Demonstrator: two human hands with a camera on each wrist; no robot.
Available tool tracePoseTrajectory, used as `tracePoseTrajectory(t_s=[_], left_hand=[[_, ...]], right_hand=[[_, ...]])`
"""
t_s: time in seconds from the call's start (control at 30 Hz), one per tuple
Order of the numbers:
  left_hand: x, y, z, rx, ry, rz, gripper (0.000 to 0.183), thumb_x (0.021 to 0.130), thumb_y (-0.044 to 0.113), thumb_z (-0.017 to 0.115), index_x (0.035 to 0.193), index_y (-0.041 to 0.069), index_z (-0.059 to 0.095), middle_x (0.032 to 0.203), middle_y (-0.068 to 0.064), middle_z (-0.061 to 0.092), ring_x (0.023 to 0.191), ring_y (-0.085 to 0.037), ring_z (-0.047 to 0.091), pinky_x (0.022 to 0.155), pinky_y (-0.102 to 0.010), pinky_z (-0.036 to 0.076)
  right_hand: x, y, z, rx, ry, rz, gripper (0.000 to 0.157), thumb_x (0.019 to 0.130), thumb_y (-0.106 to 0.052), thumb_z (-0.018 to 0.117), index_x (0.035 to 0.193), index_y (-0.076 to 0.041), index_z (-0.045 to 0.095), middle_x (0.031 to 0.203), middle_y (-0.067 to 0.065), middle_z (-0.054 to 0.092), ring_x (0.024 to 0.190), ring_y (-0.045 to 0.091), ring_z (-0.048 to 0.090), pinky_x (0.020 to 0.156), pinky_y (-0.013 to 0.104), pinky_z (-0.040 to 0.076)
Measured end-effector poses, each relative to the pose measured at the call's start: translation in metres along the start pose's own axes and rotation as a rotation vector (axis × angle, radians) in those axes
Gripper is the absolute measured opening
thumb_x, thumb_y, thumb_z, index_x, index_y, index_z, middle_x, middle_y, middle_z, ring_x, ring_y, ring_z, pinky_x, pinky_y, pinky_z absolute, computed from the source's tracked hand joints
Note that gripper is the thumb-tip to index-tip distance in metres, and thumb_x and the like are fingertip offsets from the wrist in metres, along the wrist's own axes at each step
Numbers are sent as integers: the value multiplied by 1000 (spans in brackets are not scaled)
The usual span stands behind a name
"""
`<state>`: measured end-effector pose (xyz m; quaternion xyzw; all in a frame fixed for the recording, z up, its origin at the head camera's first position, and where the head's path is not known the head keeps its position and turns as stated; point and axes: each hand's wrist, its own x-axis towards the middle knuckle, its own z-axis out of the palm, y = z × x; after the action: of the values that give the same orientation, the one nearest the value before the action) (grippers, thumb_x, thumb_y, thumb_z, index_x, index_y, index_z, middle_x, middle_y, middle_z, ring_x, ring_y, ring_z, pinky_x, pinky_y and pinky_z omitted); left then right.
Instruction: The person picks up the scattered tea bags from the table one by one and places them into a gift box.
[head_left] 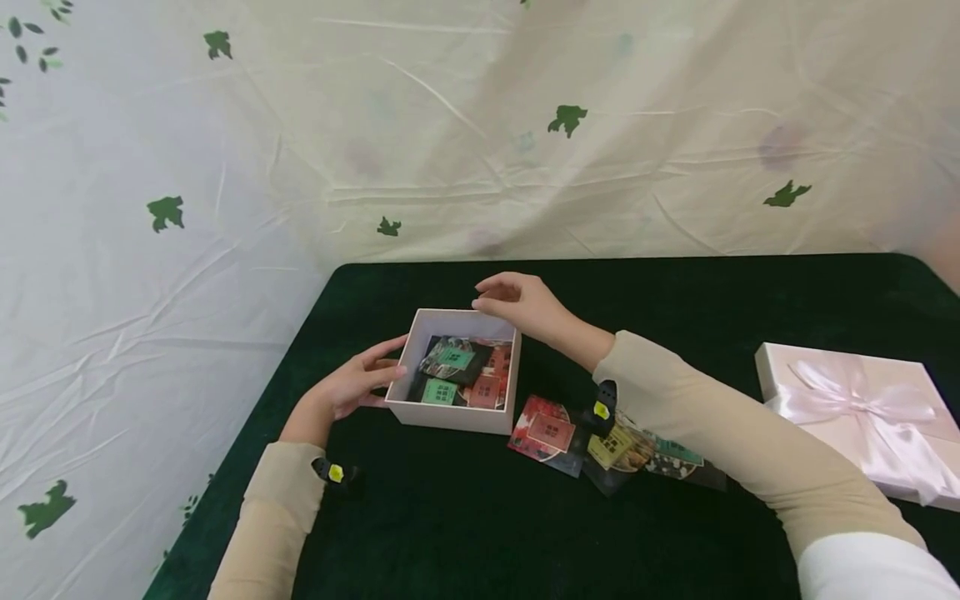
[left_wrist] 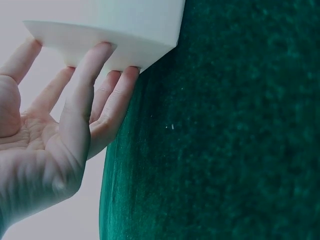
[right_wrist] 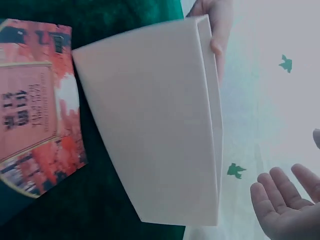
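Observation:
A pale open-topped box (head_left: 453, 417) sits on the dark green cloth, with several printed sachets (head_left: 455, 357) lying inside it in green and red designs. My left hand (head_left: 360, 385) is at the box's left side, its spread fingertips touching the outer wall (left_wrist: 135, 30). Over the back right corner of the box hovers my right hand (head_left: 521, 300), fingers loosely bent with nothing between them. In the right wrist view this hand (right_wrist: 287, 205) shows beyond the box rim. Just right of the box lies a red sachet (head_left: 551, 435).
A yellow-labelled sachet (head_left: 611, 450) and a green-labelled sachet (head_left: 675, 458) lie partly under my right forearm. At the far right rests a pale pink lid (head_left: 825, 383) with a satin bow (head_left: 855, 404). A white curtain (head_left: 450, 125) with green leaf and bird shapes hangs behind the table.

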<state>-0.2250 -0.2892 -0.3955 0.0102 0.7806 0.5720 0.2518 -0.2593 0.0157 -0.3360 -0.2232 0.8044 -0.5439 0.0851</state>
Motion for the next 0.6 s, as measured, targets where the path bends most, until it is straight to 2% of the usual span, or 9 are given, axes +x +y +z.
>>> tracePoseTrajectory(t_s=[0.33, 0.6], left_hand=[[0, 1, 0, -4, 3, 6, 70, 93, 33, 60, 151, 30, 22, 150, -19, 31, 125, -37, 43, 96, -51, 46], [-1, 2, 1, 2, -1, 3, 70, 93, 33, 60, 152, 29, 21, 150, -19, 30, 126, -38, 42, 97, -52, 45]], right_hand=[[-34, -5, -10, -214, -47, -57, 36, 90, -18, 64, 122, -3, 59, 114, 16, 63, 101, 25, 60, 84, 39, 52], [-56, -1, -14, -329, -93, -4, 31, 88, -15, 67, 115, -1, 62, 105, 15, 64, 92, 23, 63, 76, 34, 53]])
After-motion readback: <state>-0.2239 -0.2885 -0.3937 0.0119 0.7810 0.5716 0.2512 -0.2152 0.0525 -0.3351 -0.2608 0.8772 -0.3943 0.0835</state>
